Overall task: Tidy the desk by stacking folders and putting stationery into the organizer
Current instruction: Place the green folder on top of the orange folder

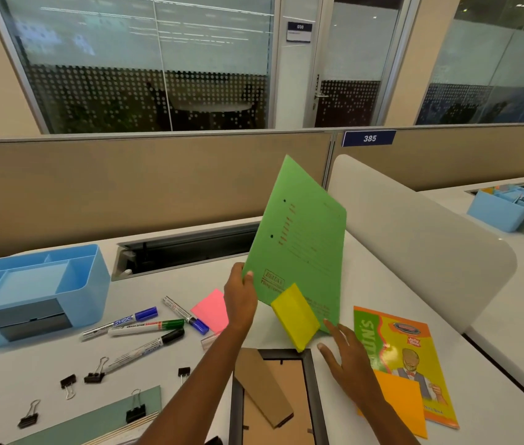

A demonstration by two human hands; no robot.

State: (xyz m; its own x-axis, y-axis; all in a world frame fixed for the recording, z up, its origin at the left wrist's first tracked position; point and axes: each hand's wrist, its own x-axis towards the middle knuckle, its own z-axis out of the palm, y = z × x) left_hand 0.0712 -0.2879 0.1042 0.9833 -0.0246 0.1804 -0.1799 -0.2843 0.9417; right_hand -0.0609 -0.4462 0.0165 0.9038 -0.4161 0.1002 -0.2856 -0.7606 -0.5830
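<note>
My left hand (240,297) grips the lower left edge of a green folder (299,239) and holds it tilted up above the desk. A yellow sticky-note pad (296,316) slides down the folder's face, its lower corner over a picture frame. My right hand (345,351) hovers open just right of the pad, fingers spread, holding nothing. The blue organizer (34,293) stands at the far left with its compartments empty. Several markers (145,327) lie between the organizer and my left arm. Black binder clips (93,375) are scattered in front of them.
A pink sticky pad (210,308) lies behind my left hand. A dark picture frame (310,380) lies face down at the near edge. A colourful booklet (414,354) with an orange sheet (398,403) sits on the right. A grey-green folder (93,419) pokes in bottom left. A white divider (414,239) stands to the right.
</note>
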